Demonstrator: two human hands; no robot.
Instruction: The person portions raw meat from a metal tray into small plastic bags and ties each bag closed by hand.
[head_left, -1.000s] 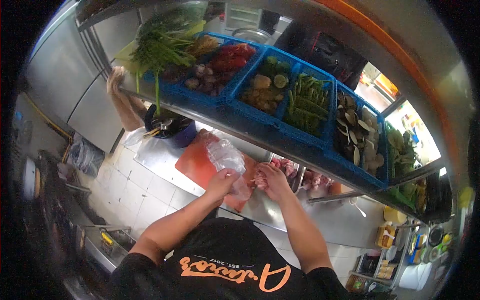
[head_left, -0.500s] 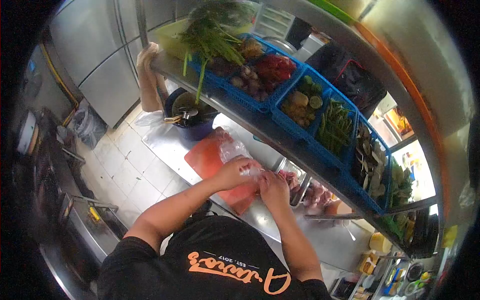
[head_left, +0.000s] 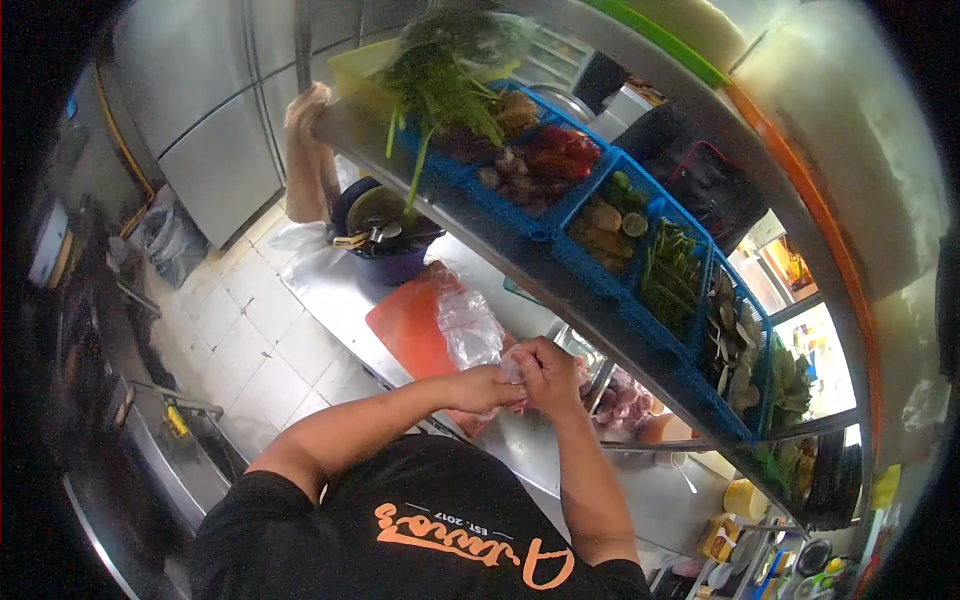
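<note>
My left hand (head_left: 484, 388) and my right hand (head_left: 548, 376) meet over the near right part of a red cutting board (head_left: 403, 316). Both are closed around a bunched part of a clear plastic bag (head_left: 512, 366). Crumpled clear plastic (head_left: 468, 328) lies on the board just beyond my left hand; whether it is the same bag, I cannot tell. My fingers hide much of what they grip. Right of my right hand, pieces of raw pink meat (head_left: 622, 402) fill a metal container, partly covered by the shelf edge.
A metal shelf (head_left: 470, 225) crosses above the counter, bearing blue baskets (head_left: 560, 235) of vegetables and leafy greens (head_left: 440, 90). At the counter's far left stands a dark tub (head_left: 385, 262) with utensils. A cloth-like beige thing (head_left: 308, 160) hangs from the shelf's end.
My hands have drawn closer together and slightly toward me, my left hand moving right and down. More crumpled plastic now shows on the board.
</note>
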